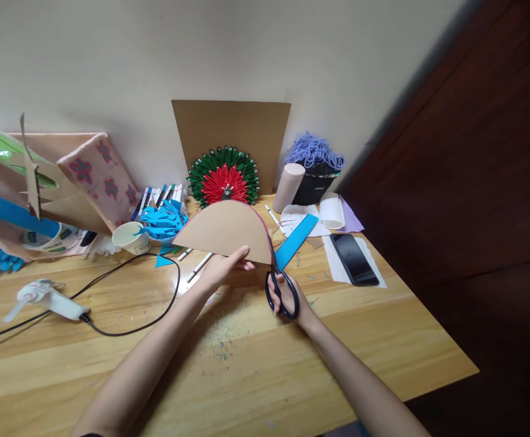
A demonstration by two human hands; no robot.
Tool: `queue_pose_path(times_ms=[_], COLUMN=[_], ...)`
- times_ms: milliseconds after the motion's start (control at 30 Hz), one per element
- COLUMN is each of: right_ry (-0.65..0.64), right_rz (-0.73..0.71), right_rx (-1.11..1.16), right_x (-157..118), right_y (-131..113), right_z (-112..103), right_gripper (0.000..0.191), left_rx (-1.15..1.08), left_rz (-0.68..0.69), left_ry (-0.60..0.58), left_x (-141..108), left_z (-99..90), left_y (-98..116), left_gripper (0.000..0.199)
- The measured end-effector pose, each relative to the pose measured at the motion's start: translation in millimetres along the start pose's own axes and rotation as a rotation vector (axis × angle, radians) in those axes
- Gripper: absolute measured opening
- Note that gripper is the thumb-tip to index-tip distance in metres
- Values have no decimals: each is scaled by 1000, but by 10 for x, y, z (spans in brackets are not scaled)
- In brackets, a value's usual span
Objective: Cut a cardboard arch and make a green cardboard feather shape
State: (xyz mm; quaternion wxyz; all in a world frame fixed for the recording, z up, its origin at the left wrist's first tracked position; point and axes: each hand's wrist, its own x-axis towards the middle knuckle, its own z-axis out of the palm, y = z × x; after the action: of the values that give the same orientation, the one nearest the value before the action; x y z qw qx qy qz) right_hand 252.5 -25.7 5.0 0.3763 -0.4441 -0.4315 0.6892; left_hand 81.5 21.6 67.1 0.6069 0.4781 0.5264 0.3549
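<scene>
Head view: a cardboard half-disc [221, 230] is being held above the middle of the tabletop [246, 376], its near edge being pinched by the left hand [228, 267]; scissors [276, 273] are being gripped by the right hand [288, 294] at its right end. The curved rim could be nicked if the card is being tilted mid-cut. At left, tape [48, 240] is being kept in a floral box [105, 170]; far right, yarn [314, 149] is being held by a black pouch [312, 191].

Wd tbl [232, 388] w/ glue gun [67, 302], paper cup [130, 239], btl [288, 187], marker [200, 267], wht sheet [337, 267].
</scene>
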Motion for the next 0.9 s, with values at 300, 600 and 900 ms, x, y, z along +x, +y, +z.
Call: queue_pose_path(times_ms=[300, 600, 900], right_ry=[92, 179, 39], right_rz=[-117, -84, -190], right_rx=[-32, 0, -95], right_x=[-62, -36, -118], right_y=[-78, -30, -149], right_z=[59, 6, -14], right_gripper=[75, 57, 77], left_rx=[58, -58, 147], left_rz=[21, 55, 141], left_ry=[-88, -140, -307], left_x=[-94, -80, -73], left_z=[33, -16, -129], left_y=[58, 69, 70], left_gripper=[32, 28, 35])
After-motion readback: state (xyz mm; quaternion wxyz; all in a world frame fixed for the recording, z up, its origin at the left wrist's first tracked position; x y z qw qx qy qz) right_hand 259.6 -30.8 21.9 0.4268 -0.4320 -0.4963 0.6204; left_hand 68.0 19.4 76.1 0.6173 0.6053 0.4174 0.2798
